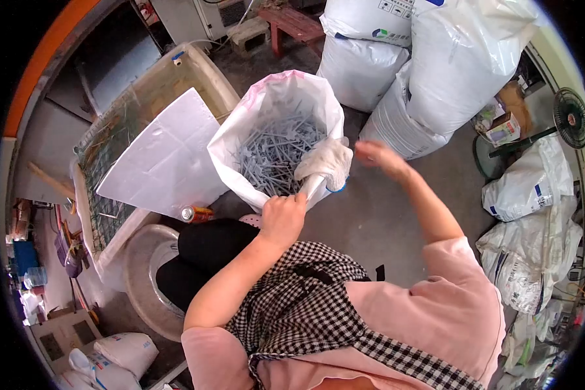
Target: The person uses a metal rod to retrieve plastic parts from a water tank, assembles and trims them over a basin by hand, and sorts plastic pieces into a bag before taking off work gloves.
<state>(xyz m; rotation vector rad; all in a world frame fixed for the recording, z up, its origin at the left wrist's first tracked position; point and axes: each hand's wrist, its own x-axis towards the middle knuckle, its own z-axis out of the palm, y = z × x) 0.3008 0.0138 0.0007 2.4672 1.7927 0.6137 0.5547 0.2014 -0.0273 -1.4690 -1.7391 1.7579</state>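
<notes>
A large white bag (224, 146) stands upright with its mouth open, holding many thin grey plastic pieces (283, 143). My left hand (283, 218) is closed on the near edge of the bag's rim. A white knitted glove (328, 162) with a blue-edged cuff hangs over the rim just right of that hand. To the right of the glove, my right hand (380, 157) is in the air, slightly blurred, its fingers extended toward the glove and apart from it. Nothing shows in that hand.
A white board (166, 153) leans across a tub (211, 75) on the left. A round basin (136, 273) and a can (196, 214) sit near my legs. Full white sacks (461, 71) are piled behind right. A fan (572, 117) and more sacks (526, 182) line the right side.
</notes>
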